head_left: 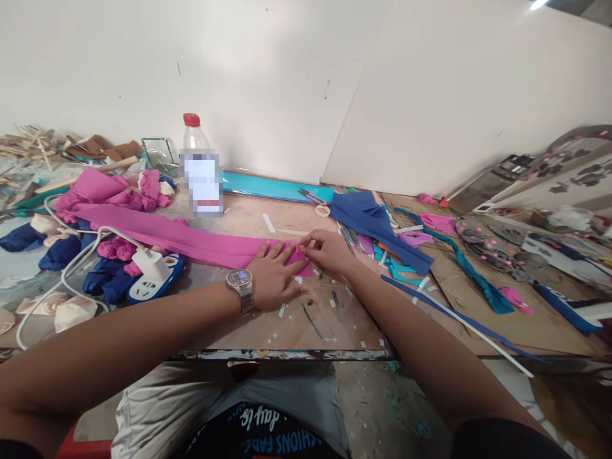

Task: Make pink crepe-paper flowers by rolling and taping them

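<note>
A long pink fabric strip (205, 245) runs across the worktable from the left pile to my hands. Flat on its right end rests my left hand (275, 274), fingers spread, a watch (239, 280) on the wrist. My right hand (327, 252) pinches the strip's end between thumb and fingers, close to my left fingertips. A small fold of pink shows at that pinch. To the right of my right hand lies a folded dark blue fabric piece (361, 213).
A red-capped bottle (195, 137) stands behind the strip. At left are a power strip (153, 277), a white cable (67, 280) and bunched fabric pieces (108, 277). Small scissors (310, 196) lie on a turquoise band (268, 186). Cardboard (463, 280) with scraps covers the right side.
</note>
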Available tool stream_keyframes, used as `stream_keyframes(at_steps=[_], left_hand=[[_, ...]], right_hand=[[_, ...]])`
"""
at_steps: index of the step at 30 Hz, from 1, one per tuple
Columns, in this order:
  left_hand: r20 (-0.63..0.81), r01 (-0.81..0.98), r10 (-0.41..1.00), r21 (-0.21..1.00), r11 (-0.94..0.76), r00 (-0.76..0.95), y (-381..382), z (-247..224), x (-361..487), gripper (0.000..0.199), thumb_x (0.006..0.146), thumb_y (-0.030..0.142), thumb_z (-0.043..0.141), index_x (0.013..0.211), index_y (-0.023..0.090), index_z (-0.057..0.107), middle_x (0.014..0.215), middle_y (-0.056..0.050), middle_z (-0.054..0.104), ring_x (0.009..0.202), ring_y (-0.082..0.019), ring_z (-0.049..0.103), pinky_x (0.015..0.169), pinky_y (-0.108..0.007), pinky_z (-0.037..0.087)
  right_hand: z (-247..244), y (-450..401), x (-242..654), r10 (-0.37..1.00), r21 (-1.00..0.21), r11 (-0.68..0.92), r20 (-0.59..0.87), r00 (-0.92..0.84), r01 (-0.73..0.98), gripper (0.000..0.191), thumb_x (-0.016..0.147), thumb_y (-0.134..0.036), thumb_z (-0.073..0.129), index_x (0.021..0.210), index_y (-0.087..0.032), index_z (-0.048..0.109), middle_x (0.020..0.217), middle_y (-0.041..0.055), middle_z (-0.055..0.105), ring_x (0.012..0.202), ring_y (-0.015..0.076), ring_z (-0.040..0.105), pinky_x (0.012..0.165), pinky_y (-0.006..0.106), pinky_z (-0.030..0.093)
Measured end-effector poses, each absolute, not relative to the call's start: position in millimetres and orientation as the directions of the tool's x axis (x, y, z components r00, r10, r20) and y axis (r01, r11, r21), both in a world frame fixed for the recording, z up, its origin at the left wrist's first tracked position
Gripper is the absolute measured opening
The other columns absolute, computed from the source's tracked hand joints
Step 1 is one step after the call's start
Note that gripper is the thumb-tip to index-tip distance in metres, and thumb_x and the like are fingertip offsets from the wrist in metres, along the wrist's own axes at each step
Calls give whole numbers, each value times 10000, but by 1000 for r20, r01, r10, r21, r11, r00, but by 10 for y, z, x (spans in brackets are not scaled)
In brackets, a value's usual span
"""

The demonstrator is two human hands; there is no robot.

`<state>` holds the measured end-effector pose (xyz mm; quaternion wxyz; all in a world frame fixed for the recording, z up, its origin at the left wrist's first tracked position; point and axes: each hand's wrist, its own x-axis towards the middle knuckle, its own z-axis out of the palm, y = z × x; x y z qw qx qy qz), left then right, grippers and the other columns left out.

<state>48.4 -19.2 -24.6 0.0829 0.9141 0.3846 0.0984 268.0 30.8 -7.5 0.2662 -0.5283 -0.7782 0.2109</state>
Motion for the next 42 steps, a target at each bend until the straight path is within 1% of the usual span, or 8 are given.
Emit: stream_keyframes(at_steps=[4,12,22,25,29,35,39,42], left_hand=[[114,691,726,235,-683,678,-195,-238,483,750,954,751,341,1571,334,430,1697,-149,286,1561,-434,239,1231,-645,169],[93,693,727,242,-679,680,-191,-207,482,797,927,792,346,1582,343,410,1700,-150,276,1562,-435,235,1233,-632,174],[108,694,726,229,-683,679,-196,-207,482,804,925,799,329,1574,333,423,1691,-166,291,1562,-441,228,1230,-641,178],[121,702,732,216,-678,670,-207,-212,484,822,916,801,355,1558,295,449,1679,-171,316,1559,-449,227,1229,-644,190],[139,712,740,202,-672,659,-223,-212,483,851,911,800,371,1525,220,483,1654,-202,350,1536,-446,284,1226,-631,226],[157,712,737,191,-676,657,-230,-194,480,809,913,783,400,1470,212,533,1642,-194,377,1514,-435,327,1222,-621,244],[153,721,750,206,-662,644,-238,-183,485,841,918,763,413,1503,163,484,1640,-185,389,1505,-421,345,1228,-605,251],[153,729,762,221,-648,630,-237,-181,492,904,921,740,427,1542,83,413,1621,-204,413,1500,-411,353,1237,-582,248]], right_hand=[[-95,329,2685,905,-604,418,218,-364,679,141,817,-196,694,891,-187,813,929,36,724,664,106,615,647,227,470],[-129,325,2667,893,-601,444,241,-380,665,182,838,-158,691,932,-206,839,912,32,717,644,97,602,640,226,467],[-112,326,2655,879,-574,471,247,-407,670,197,856,-153,686,948,-218,847,900,38,718,701,118,633,682,239,483],[-110,325,2658,879,-577,472,247,-409,666,199,866,-164,684,965,-223,846,903,41,717,727,129,651,690,246,486],[-124,340,2671,876,-564,479,250,-413,673,174,862,-178,703,950,-224,845,905,39,719,713,127,641,694,253,482],[-133,357,2685,872,-554,485,251,-419,677,179,872,-188,699,970,-229,842,924,42,724,730,134,651,691,256,481],[-133,364,2698,868,-552,492,249,-430,673,195,883,-191,685,992,-236,841,932,42,723,735,131,654,691,251,481],[-129,363,2702,871,-566,485,240,-429,667,198,883,-188,683,995,-230,840,924,40,714,690,116,630,660,240,470]])
